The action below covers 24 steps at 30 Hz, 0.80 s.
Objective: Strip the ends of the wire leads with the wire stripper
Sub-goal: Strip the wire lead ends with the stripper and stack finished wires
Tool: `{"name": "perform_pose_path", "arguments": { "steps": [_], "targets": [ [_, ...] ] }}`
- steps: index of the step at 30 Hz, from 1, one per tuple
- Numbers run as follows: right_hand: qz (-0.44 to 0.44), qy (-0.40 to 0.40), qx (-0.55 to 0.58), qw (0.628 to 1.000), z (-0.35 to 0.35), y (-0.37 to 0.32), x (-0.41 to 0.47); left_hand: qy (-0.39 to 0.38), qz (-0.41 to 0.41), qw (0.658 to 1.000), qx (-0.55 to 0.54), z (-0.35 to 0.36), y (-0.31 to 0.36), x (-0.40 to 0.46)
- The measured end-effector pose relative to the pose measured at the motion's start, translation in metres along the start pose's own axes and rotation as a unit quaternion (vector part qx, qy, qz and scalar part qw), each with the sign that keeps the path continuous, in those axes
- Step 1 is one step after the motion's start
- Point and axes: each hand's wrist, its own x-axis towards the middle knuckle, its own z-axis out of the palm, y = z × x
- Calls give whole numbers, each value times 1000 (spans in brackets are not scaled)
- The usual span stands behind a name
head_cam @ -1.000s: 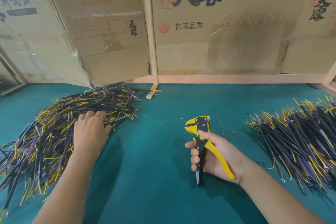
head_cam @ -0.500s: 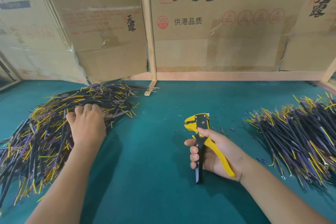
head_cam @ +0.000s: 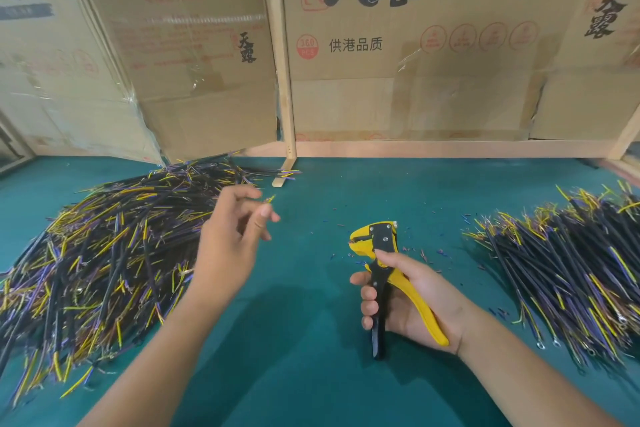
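Observation:
A big heap of black wire leads with yellow and purple ends (head_cam: 104, 253) covers the left of the green table. My left hand (head_cam: 232, 236) is lifted just right of that heap and pinches one wire lead (head_cam: 269, 199); only its yellow tip shows past my fingers. My right hand (head_cam: 412, 302) grips the yellow and black wire stripper (head_cam: 381, 260) upright at the table's middle, jaws pointing away and to the left, handles spread. The lead's tip and the jaws are well apart.
A second heap of wire leads (head_cam: 568, 274) lies at the right. Small bits of stripped insulation (head_cam: 426, 253) are scattered around the stripper. Cardboard boxes (head_cam: 415, 45) and a wooden frame (head_cam: 284, 80) wall off the back of the green table (head_cam: 311, 374).
My left hand has left the heap, where it lay palm down, and risen to the right with one lead pinched in its fingers. The right hand and stripper have barely moved.

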Motion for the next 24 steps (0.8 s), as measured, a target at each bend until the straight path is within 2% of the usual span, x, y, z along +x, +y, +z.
{"name": "perform_pose_path", "arguments": {
  "steps": [4, 7, 16, 21, 24],
  "targets": [
    [0, -1, 0, 1000, 0, 0, 0, 3, -30, 984, -177, 18, 11, -5],
    [1, 2, -1, 1000, 1, 0, 1, -5, -60, 973, -224, 28, 10, -7],
    [0, 2, -1, 1000, -3, 1, 4, -122, -132, 964, -198, 43, 8, -19],
    [-4, 14, -3, 1000, -2, 1, 5, -111, -173, 949, -240, 43, 10, -17],
    [-2, -6, -1, 1000, -5, 1, 5, -103, -178, 946, -249, 41, 14, -16]
  ]
}}
